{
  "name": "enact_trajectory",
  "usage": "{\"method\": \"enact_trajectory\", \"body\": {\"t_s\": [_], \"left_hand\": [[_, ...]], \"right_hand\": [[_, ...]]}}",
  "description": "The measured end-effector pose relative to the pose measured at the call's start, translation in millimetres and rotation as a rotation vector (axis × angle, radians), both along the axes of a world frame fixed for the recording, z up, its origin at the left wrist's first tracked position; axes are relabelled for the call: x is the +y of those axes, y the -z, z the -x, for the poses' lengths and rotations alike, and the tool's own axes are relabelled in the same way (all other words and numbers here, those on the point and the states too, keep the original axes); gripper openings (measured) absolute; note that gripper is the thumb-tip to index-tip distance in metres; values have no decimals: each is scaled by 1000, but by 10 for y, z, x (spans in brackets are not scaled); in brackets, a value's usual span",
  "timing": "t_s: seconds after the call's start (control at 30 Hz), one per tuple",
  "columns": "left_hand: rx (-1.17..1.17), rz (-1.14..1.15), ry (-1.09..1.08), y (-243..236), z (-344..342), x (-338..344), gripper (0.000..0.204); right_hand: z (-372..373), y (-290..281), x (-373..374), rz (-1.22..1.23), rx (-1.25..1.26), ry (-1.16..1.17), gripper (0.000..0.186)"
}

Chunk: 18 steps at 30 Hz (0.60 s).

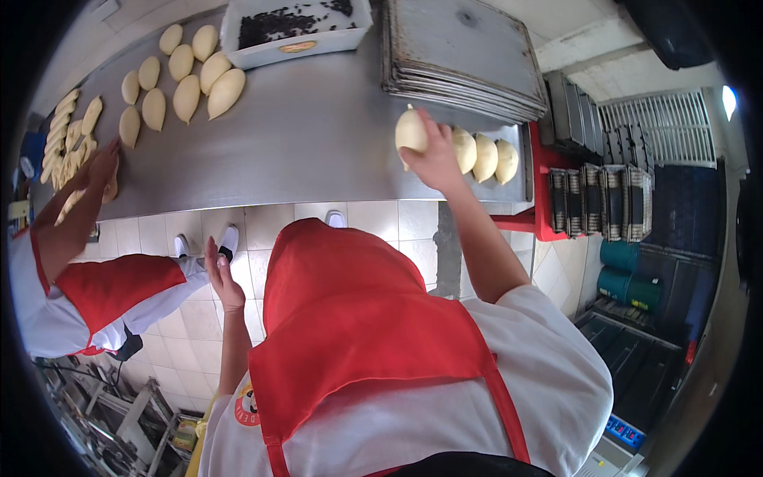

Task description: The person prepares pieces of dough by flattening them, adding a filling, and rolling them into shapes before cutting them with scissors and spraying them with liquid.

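Observation:
On the right part of the steel table (318, 151), my right hand (439, 155) is closed round a pale, pointed oval piece of dough (410, 133). Just right of that hand, several similar dough pieces (486, 157) lie side by side in a row near the table's front right corner; the nearest is partly covered by my hand. My left hand (226, 278) is raised in front of the table edge, its fingers stretched out and nothing in it. More oval dough pieces (187, 98) lie spaced apart at the far left of the table.
A white bin with dark bits (298, 49) stands at the back, beside a stack of metal trays (465, 52). At the left, a co-worker (119, 290) handles dough near twisted dough strips (60, 139). Baking tins (600, 199) are stacked past the red stand (544, 187).

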<state>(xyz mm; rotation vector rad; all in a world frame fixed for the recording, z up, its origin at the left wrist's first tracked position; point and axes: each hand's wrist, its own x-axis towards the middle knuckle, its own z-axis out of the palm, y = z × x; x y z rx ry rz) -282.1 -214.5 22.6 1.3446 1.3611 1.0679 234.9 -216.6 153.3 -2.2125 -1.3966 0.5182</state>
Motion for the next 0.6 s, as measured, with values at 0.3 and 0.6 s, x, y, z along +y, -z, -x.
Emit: {"method": "enact_trajectory", "body": {"t_s": [0.3,0.6], "left_hand": [[15,-162,207,-694,-846,591,64],[46,-256,179,-887,-523,1573,66]], "right_hand": [[-316,123,-223,73,-339,-172,93],[-221,363,60,150,-398,-339,86]]}}
